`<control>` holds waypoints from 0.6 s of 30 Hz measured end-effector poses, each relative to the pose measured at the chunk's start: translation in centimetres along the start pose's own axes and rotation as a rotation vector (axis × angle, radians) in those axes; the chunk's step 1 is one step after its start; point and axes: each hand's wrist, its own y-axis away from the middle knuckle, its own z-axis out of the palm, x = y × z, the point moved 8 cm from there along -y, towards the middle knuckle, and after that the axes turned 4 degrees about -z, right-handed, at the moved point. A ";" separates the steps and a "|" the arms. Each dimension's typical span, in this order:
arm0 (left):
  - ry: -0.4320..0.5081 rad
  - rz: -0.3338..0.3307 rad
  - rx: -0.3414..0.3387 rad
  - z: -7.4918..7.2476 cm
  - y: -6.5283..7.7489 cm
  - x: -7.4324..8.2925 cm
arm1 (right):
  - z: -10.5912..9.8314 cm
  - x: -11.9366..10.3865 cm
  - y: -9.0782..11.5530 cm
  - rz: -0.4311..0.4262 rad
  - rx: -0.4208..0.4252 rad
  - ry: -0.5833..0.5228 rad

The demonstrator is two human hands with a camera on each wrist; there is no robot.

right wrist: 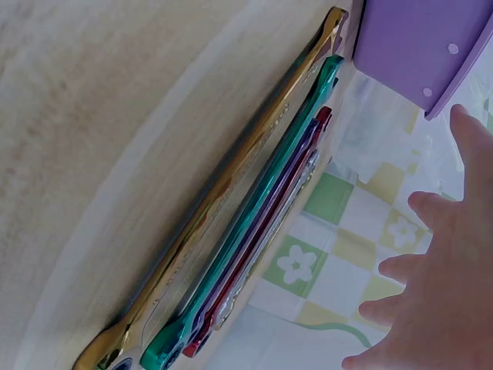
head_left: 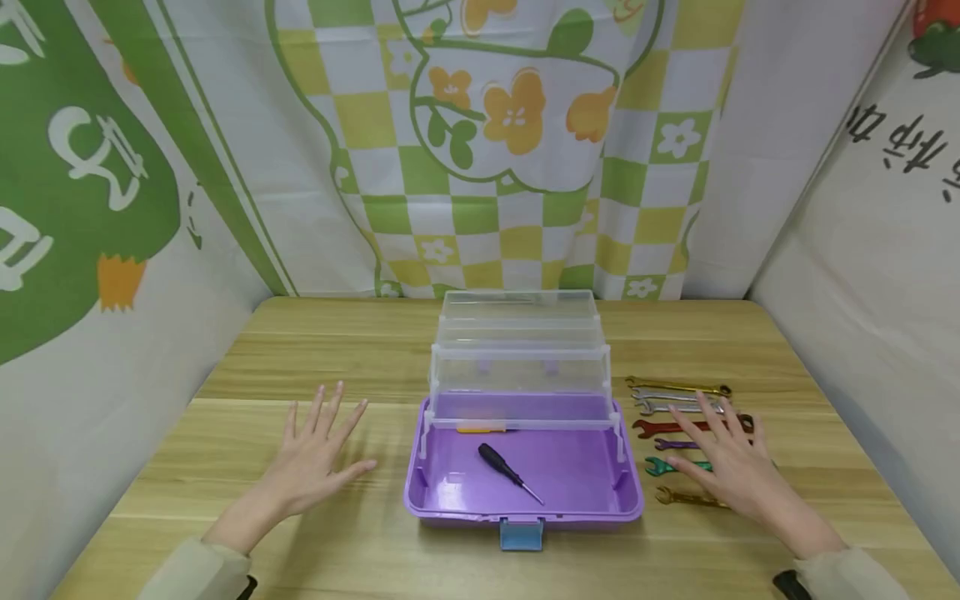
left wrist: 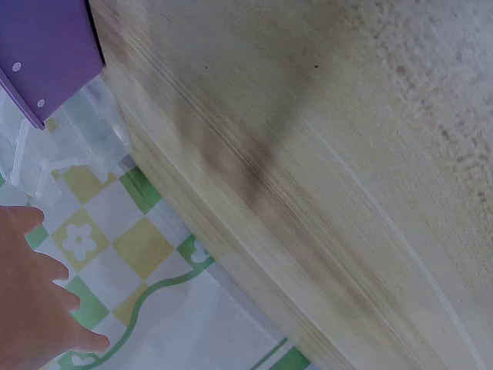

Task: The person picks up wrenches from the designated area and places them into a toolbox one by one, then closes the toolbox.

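Observation:
A purple toolbox [head_left: 525, 492] with raised clear trays [head_left: 521, 367] stands at the middle of the table. Inside it lie a black-handled screwdriver [head_left: 501, 463] and a smaller one with an orange handle [head_left: 480, 430]. To the box's left, my left hand [head_left: 311, 462] is spread above the wood, holding nothing. My right hand [head_left: 735, 471] is spread too, over a row of wrenches at the right, and partly hides them. Among these are a red wrench [head_left: 660, 427], a green wrench [head_left: 663, 467] and a gold wrench [right wrist: 219, 189]; the right wrist view shows them side by side.
The wooden table [head_left: 345, 350] carries everything. A checked, flowered curtain [head_left: 517, 225] hangs behind its far edge, with printed cloth walls on the left and right. A blue latch [head_left: 521, 535] hangs from the box's front rim.

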 end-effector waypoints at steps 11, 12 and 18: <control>0.016 0.008 0.007 0.0 0.2 0.1 | -0.3 -0.1 0.0 0.007 -0.007 -0.014; 0.018 0.009 0.007 0.0 0.2 0.1 | -0.3 -0.1 0.0 0.006 -0.008 -0.014; 0.001 0.013 0.016 0.1 0.4 0.2 | -0.1 -0.2 -0.1 -0.001 -0.012 -0.007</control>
